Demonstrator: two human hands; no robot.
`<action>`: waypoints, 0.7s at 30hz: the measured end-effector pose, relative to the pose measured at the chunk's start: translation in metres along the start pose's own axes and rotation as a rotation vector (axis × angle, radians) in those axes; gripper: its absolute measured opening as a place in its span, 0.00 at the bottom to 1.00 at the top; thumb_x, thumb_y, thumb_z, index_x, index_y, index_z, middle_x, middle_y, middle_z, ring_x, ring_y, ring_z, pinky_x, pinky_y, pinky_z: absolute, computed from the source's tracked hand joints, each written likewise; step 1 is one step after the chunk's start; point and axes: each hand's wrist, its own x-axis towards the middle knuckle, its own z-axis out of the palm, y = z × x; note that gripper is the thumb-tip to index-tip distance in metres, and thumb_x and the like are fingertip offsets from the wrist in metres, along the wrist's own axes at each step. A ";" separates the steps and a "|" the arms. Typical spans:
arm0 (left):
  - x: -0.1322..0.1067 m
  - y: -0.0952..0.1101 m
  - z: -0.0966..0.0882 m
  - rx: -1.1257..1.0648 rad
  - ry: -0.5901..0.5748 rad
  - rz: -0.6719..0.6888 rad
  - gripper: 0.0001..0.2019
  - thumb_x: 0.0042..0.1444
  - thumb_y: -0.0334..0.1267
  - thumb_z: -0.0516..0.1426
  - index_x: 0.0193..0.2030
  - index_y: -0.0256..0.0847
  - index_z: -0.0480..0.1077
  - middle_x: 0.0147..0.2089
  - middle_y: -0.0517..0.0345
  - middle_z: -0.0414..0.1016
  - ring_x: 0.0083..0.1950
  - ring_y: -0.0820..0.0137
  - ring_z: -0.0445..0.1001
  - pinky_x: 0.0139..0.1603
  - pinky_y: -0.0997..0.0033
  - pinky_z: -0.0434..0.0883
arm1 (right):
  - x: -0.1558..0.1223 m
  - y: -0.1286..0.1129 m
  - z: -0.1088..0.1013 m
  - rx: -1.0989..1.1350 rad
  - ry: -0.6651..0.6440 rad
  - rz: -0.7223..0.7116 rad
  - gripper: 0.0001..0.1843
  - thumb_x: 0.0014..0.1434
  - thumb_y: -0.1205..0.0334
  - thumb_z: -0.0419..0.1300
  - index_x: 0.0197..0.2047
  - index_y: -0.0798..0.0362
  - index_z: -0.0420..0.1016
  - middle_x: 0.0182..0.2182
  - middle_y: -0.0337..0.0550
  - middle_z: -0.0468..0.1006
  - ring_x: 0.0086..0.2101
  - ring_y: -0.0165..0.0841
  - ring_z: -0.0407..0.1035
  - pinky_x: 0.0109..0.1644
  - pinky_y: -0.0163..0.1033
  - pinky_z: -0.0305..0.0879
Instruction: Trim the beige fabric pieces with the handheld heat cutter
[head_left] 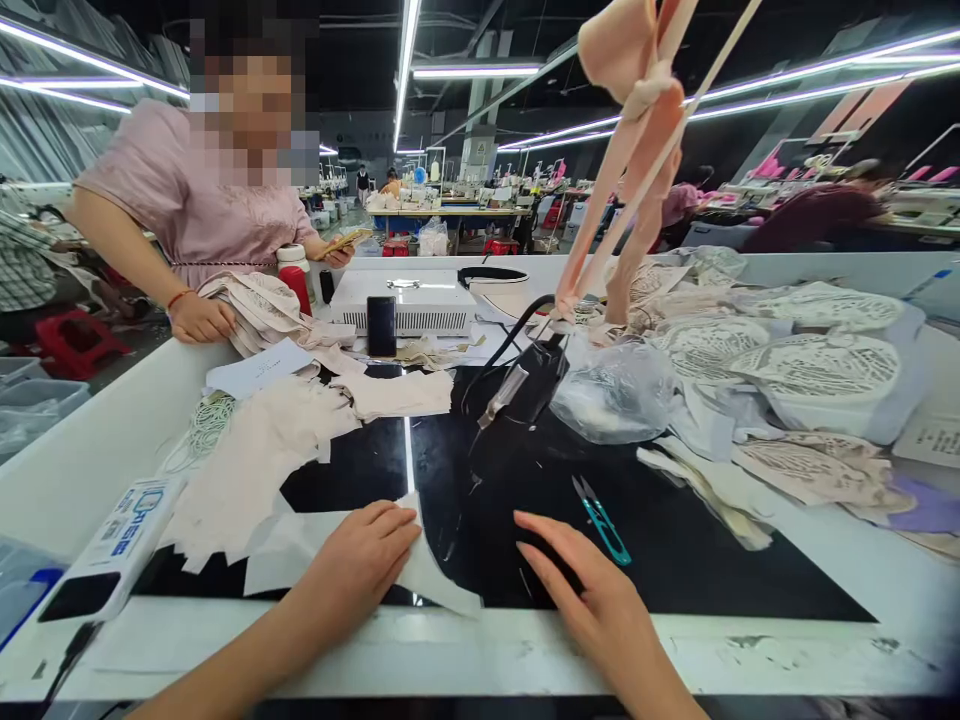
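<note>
My left hand [360,555] is closed at the near edge of the black work surface, its fingers together on a white fabric piece [442,580]. The thumb is hidden, and part of the fabric lies under the hand. To the right, my right hand [589,590] is open and holds nothing, thumb and forefinger apart above the black mat [720,550]. Just beyond it lie teal thread snips [604,520]. Left of my left hand is a heap of pale fabric pieces [255,460].
A tool with a black cable [525,385] hangs from pink fabric strips [630,200]. Plastic wrap [615,390] and lace-patterned cups [825,365] crowd the right. A white box [124,545] sits left. Across the table, a person [202,200] stands near a phone [381,325].
</note>
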 end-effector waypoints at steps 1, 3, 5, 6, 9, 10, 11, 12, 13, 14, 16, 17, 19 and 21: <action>0.001 0.003 0.001 -0.006 -0.004 0.008 0.14 0.69 0.30 0.51 0.57 0.40 0.71 0.58 0.54 0.76 0.58 0.61 0.73 0.60 0.56 0.75 | 0.007 -0.002 -0.001 0.058 0.020 0.068 0.17 0.65 0.49 0.57 0.53 0.44 0.77 0.48 0.47 0.82 0.48 0.43 0.78 0.54 0.50 0.77; 0.003 0.007 0.002 -0.010 -0.005 0.021 0.14 0.69 0.30 0.51 0.57 0.39 0.71 0.58 0.53 0.76 0.58 0.60 0.74 0.59 0.57 0.75 | 0.023 -0.005 0.000 0.207 0.067 0.165 0.24 0.61 0.45 0.61 0.57 0.45 0.73 0.50 0.49 0.81 0.49 0.44 0.76 0.54 0.51 0.77; 0.004 0.010 0.003 0.003 0.002 0.040 0.13 0.68 0.30 0.51 0.56 0.39 0.70 0.58 0.52 0.76 0.58 0.60 0.74 0.59 0.58 0.75 | 0.041 -0.012 0.000 0.380 0.111 0.195 0.35 0.56 0.41 0.65 0.63 0.45 0.66 0.55 0.51 0.77 0.54 0.44 0.74 0.56 0.52 0.75; 0.005 0.010 0.002 0.016 0.009 0.052 0.13 0.68 0.29 0.51 0.56 0.38 0.70 0.58 0.52 0.76 0.58 0.60 0.74 0.59 0.58 0.75 | 0.051 -0.017 0.001 0.458 0.123 0.185 0.40 0.53 0.41 0.67 0.65 0.45 0.62 0.57 0.52 0.75 0.56 0.44 0.72 0.58 0.52 0.73; 0.008 0.011 0.002 0.057 0.041 0.078 0.13 0.69 0.29 0.50 0.56 0.36 0.70 0.57 0.50 0.77 0.57 0.60 0.75 0.57 0.58 0.76 | 0.079 -0.038 0.001 0.633 0.140 0.083 0.42 0.49 0.44 0.72 0.63 0.43 0.61 0.60 0.49 0.72 0.58 0.43 0.70 0.61 0.50 0.69; 0.009 0.011 0.002 0.066 0.049 0.079 0.13 0.69 0.29 0.50 0.55 0.35 0.70 0.57 0.49 0.77 0.57 0.59 0.75 0.56 0.58 0.76 | 0.087 -0.046 0.002 0.682 0.170 0.034 0.38 0.49 0.45 0.72 0.60 0.43 0.64 0.59 0.47 0.73 0.57 0.42 0.71 0.60 0.48 0.70; 0.011 0.011 0.002 0.070 0.056 0.079 0.13 0.69 0.29 0.49 0.55 0.35 0.70 0.58 0.49 0.77 0.57 0.60 0.75 0.55 0.59 0.77 | 0.094 -0.054 0.003 0.716 0.221 -0.006 0.33 0.51 0.47 0.72 0.56 0.43 0.66 0.56 0.45 0.75 0.53 0.40 0.74 0.57 0.46 0.72; 0.012 0.012 0.002 0.071 0.063 0.078 0.13 0.69 0.29 0.49 0.55 0.35 0.70 0.58 0.48 0.77 0.57 0.60 0.75 0.54 0.59 0.77 | 0.100 -0.061 0.004 0.726 0.285 -0.033 0.28 0.52 0.48 0.71 0.53 0.43 0.68 0.52 0.43 0.77 0.47 0.38 0.76 0.52 0.44 0.75; 0.014 0.013 0.003 0.069 0.068 0.077 0.13 0.69 0.28 0.49 0.55 0.35 0.70 0.58 0.48 0.77 0.57 0.61 0.75 0.53 0.60 0.77 | 0.104 -0.066 0.006 0.719 0.342 -0.047 0.24 0.54 0.50 0.70 0.50 0.44 0.69 0.47 0.41 0.78 0.41 0.35 0.76 0.47 0.43 0.76; 0.015 0.013 0.003 0.067 0.071 0.076 0.13 0.69 0.28 0.49 0.55 0.35 0.70 0.57 0.48 0.77 0.57 0.61 0.75 0.53 0.60 0.77 | 0.108 -0.070 0.009 0.694 0.382 -0.050 0.20 0.55 0.51 0.69 0.48 0.44 0.69 0.42 0.39 0.78 0.36 0.34 0.75 0.43 0.42 0.76; 0.016 0.015 0.006 0.066 0.082 0.076 0.13 0.69 0.27 0.49 0.55 0.35 0.70 0.57 0.48 0.77 0.57 0.62 0.76 0.53 0.61 0.77 | 0.111 -0.076 0.017 0.648 0.389 -0.049 0.18 0.56 0.53 0.69 0.46 0.45 0.69 0.37 0.38 0.76 0.31 0.32 0.72 0.38 0.42 0.74; 0.017 0.016 0.008 0.069 0.090 0.076 0.13 0.68 0.26 0.49 0.54 0.35 0.71 0.57 0.48 0.78 0.56 0.62 0.76 0.53 0.61 0.77 | 0.111 -0.077 0.022 0.646 0.362 -0.055 0.18 0.55 0.54 0.69 0.45 0.46 0.68 0.36 0.38 0.75 0.31 0.33 0.71 0.37 0.42 0.74; 0.016 0.016 0.012 0.082 0.106 0.076 0.13 0.68 0.26 0.49 0.53 0.34 0.71 0.56 0.48 0.78 0.56 0.62 0.76 0.53 0.62 0.77 | 0.112 -0.079 0.032 0.704 0.297 -0.074 0.22 0.54 0.56 0.70 0.47 0.45 0.65 0.34 0.38 0.75 0.30 0.33 0.71 0.37 0.42 0.74; 0.014 0.016 0.016 0.098 0.121 0.080 0.13 0.68 0.26 0.50 0.53 0.34 0.71 0.55 0.48 0.78 0.55 0.62 0.77 0.52 0.62 0.77 | 0.113 -0.081 0.042 0.802 0.262 -0.090 0.25 0.53 0.58 0.70 0.49 0.45 0.62 0.33 0.36 0.74 0.28 0.32 0.71 0.34 0.41 0.74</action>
